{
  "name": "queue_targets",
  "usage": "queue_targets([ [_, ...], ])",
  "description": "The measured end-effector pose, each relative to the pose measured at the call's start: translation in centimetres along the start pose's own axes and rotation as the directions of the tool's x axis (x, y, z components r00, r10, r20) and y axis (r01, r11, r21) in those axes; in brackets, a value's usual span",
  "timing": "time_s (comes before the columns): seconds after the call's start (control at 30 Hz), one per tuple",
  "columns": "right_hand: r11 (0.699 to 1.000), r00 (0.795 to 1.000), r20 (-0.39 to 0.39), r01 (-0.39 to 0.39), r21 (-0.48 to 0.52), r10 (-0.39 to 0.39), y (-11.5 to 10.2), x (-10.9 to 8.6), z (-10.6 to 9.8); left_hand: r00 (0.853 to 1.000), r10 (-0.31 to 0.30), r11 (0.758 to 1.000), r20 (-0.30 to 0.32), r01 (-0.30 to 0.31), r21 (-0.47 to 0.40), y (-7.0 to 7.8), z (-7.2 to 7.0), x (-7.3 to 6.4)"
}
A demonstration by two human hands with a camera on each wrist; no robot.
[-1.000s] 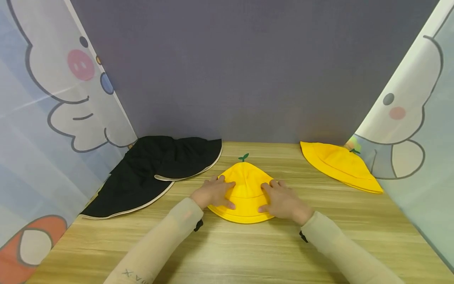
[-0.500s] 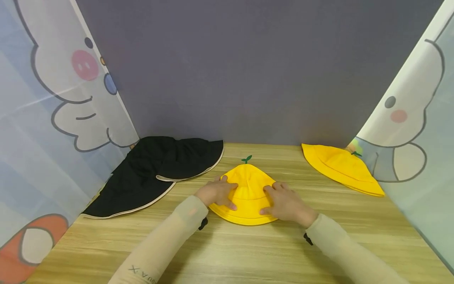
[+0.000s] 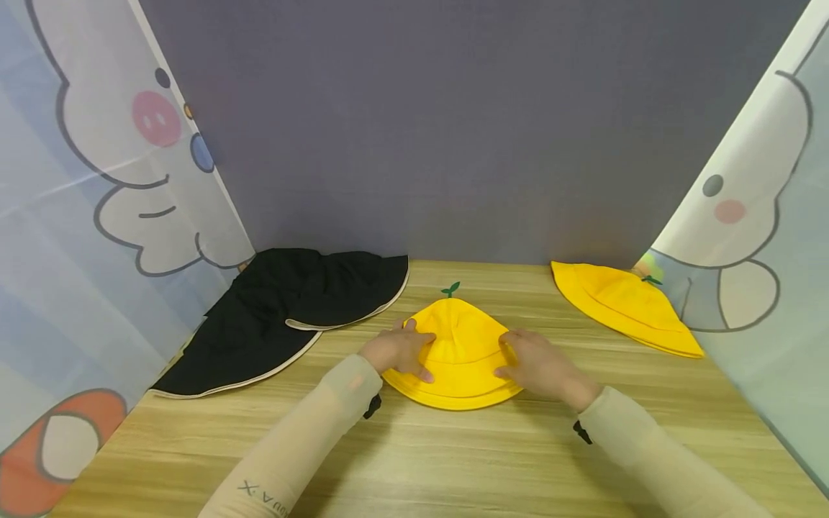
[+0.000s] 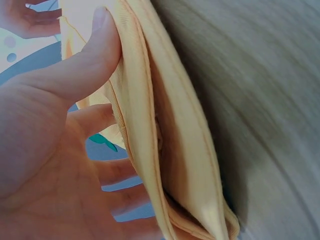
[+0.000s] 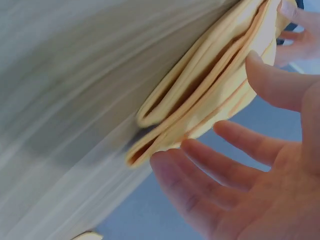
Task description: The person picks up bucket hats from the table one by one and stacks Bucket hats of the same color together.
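Observation:
A yellow bucket hat (image 3: 458,347) with a green sprout on its tip lies folded flat on the wooden table, brim toward me. My left hand (image 3: 403,351) rests on the hat's left side, thumb on the cloth near the brim and the other fingers stretched out along its edge. In the left wrist view the layered brim (image 4: 145,110) bows apart beside the thumb. At the hat's right edge is my right hand (image 3: 540,363), fingers spread and slightly bent. The right wrist view has its thumb and fingertips right at the folded cloth (image 5: 215,95).
Black hats (image 3: 272,324) with pale trim overlap at the back left. A second yellow sprout hat (image 3: 624,306) lies at the back right. A grey panel (image 3: 453,129) stands behind the table (image 3: 414,460), and cartoon-printed curtains (image 3: 97,237) flank it.
My right hand has slid right toward the hat's edge, and the hat's right side spreads slightly wider. The left hand stays at the left side. The view has shifted a little.

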State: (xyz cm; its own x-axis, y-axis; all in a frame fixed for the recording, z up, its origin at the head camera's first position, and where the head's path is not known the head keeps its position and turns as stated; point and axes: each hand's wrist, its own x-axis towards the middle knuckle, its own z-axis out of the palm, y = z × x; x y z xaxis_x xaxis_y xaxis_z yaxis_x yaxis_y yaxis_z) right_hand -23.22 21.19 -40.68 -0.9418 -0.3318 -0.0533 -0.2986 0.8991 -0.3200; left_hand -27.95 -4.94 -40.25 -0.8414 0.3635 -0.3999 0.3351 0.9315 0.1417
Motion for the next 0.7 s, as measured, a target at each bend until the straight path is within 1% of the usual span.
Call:
queue_targets([
  [0.13,0.999,0.999,-0.013,-0.029,0.016,0.029,1.5,-0.4,-0.8,1.0,-0.006,1.0,0.011,0.006,-0.015,0.0,-0.1,-0.2],
  [0.3,0.996,0.996,-0.013,-0.089,0.033,0.089,3.6,-0.5,-1.9,1.0,-0.007,1.0,0.015,0.008,-0.02,-0.1,-0.1,-0.2],
  [0.4,0.994,0.994,-0.032,-0.108,0.03,0.109,4.7,-0.6,-2.4,1.0,-0.015,1.0,0.016,0.015,-0.014,-0.1,-0.1,-0.1],
  [0.47,0.994,0.994,-0.044,-0.103,0.038,0.105,5.4,-0.7,-2.8,1.0,-0.017,1.0,0.016,0.017,-0.012,-0.1,-0.1,-0.2],
  [0.6,0.994,0.992,-0.07,-0.105,0.022,0.106,6.9,-0.6,-3.3,1.0,-0.014,1.0,0.022,0.014,-0.013,0.0,-0.2,-0.4],
  [0.7,0.992,0.988,-0.089,-0.128,-0.019,0.126,7.9,-0.6,-4.2,1.0,-0.011,1.0,0.02,0.011,-0.019,0.1,-0.3,-0.5],
])
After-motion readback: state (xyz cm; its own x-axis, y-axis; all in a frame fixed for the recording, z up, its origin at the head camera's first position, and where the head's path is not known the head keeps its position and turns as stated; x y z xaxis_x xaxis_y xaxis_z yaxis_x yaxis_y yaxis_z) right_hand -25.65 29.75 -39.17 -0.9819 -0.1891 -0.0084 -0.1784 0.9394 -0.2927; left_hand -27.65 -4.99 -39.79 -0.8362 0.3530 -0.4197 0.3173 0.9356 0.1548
